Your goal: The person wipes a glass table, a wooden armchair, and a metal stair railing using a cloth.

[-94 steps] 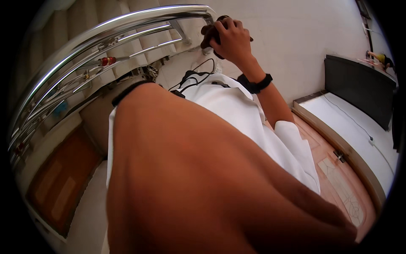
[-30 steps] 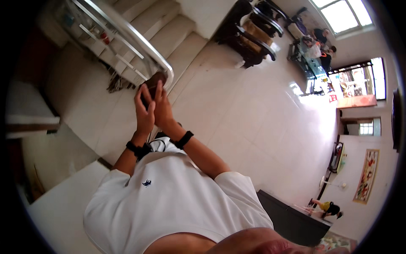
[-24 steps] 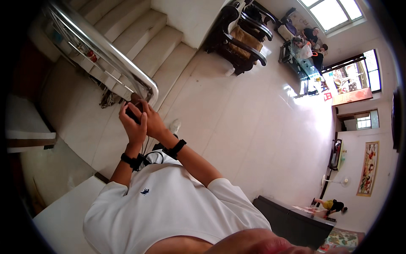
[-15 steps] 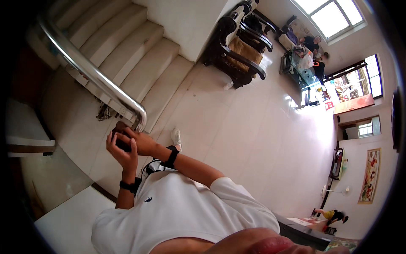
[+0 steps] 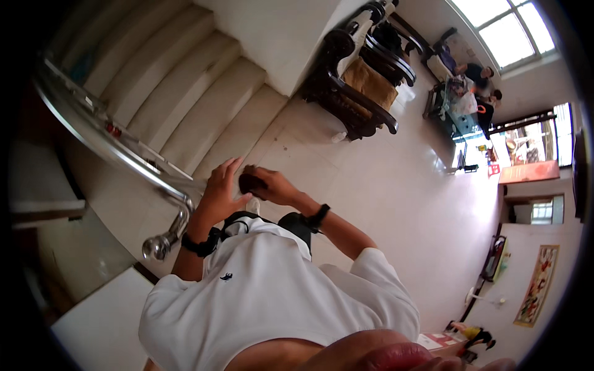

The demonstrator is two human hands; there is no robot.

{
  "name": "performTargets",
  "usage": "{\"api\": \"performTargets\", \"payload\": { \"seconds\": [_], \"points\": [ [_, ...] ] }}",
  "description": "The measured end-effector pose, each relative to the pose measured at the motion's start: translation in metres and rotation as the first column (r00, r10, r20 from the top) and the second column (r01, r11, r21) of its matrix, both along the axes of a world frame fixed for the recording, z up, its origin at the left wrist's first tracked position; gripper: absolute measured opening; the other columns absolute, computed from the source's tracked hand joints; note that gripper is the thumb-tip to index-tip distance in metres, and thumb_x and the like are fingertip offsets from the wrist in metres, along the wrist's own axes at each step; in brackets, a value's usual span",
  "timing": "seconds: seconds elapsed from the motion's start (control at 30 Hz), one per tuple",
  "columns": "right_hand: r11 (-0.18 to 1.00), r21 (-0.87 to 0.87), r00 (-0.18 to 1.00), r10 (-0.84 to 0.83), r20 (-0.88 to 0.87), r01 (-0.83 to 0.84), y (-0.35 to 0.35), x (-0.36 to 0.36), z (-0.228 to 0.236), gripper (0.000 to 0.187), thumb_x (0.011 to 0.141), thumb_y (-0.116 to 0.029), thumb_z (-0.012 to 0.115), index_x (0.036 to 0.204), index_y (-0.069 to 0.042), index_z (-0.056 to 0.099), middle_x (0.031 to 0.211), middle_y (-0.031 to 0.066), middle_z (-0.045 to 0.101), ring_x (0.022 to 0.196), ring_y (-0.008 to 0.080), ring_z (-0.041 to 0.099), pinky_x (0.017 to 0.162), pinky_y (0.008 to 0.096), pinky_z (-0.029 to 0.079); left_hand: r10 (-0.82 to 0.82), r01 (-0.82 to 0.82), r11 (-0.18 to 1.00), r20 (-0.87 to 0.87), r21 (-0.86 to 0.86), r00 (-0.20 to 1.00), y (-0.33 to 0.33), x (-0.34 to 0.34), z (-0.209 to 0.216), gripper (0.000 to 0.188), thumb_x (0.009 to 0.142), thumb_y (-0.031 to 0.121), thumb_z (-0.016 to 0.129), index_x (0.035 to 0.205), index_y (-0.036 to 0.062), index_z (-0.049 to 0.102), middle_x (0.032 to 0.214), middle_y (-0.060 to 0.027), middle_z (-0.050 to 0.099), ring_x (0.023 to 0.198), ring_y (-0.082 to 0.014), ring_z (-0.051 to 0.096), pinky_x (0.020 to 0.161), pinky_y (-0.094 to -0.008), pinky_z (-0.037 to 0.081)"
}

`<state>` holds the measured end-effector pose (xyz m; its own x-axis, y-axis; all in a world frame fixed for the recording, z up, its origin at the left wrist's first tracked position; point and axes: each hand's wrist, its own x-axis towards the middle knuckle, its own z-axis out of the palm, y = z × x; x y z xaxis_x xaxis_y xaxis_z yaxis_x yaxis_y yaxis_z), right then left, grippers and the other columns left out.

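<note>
Both hands meet at frame centre, above the chest. Right hand (image 5: pixel 272 185) closed around a small dark object (image 5: pixel 250 182), kind not clear. Left hand (image 5: pixel 221 188) touches the object's other side, fingers spread and raised, palm toward it. Dark band on each wrist.

Progress: object is up off any surface, held between the hands at chest height; nothing shows it set down or changed yet.

Around: white shirt (image 5: pixel 272 297) fills lower centre. Chrome handrail (image 5: pixel 124 157) ends just left of the left hand, closest obstacle. Stairs (image 5: pixel 185 86) upper left. Dark wooden chairs (image 5: pixel 359 80) top centre, well apart. Pale tiled floor (image 5: pixel 402 204) right. People seated far upper right.
</note>
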<state>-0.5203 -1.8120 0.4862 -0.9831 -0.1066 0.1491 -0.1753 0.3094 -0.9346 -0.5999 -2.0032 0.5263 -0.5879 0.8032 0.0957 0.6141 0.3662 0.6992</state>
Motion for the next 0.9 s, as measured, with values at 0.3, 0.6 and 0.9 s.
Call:
{"api": "performTargets", "payload": {
  "seconds": [0.3,0.6,0.9],
  "points": [
    [0.945,0.002,0.93,-0.321,-0.178,0.327,0.17,0.0,0.026,0.037,0.08,-0.006,0.067,0.114,-0.002,0.053,0.106,0.0144,0.06,0.1,0.028,0.057,0.095,0.0411,0.041,-0.358,0.27,0.924,0.36,0.271,0.862,0.203,-0.054,-0.075,0.073,0.085,0.015,0.071,0.143,0.0083,0.028,0.126,-0.0191,0.054,0.11,-0.0312,0.06,0.091,-0.0383,0.049],
    [0.826,0.378,0.903,-0.424,-0.074,0.419,0.344,-0.003,-0.015,0.056,0.073,-0.014,0.073,0.121,-0.002,0.049,0.131,0.0206,0.047,0.119,0.0422,0.047,0.1,0.0456,0.041,-0.454,0.315,0.889,0.728,0.333,0.513,0.395,-0.096,-0.085,0.088,0.082,0.008,0.073,0.15,0.0093,0.017,0.14,-0.0114,0.042,0.126,-0.0171,0.044,0.101,-0.0324,0.042],
    [0.867,0.273,0.909,-0.404,-0.102,0.416,0.444,-0.086,-0.038,0.073,0.081,-0.01,0.07,0.145,-0.012,0.035,0.141,0.0168,0.042,0.129,0.0381,0.043,0.102,0.0421,0.042,-0.299,-0.082,0.952,0.954,0.296,-0.018,0.492,-0.155,-0.098,0.064,0.091,0.015,0.066,0.145,0.0112,0.032,0.136,-0.0069,0.048,0.122,-0.0202,0.051,0.094,-0.0389,0.052]
  ]
}}
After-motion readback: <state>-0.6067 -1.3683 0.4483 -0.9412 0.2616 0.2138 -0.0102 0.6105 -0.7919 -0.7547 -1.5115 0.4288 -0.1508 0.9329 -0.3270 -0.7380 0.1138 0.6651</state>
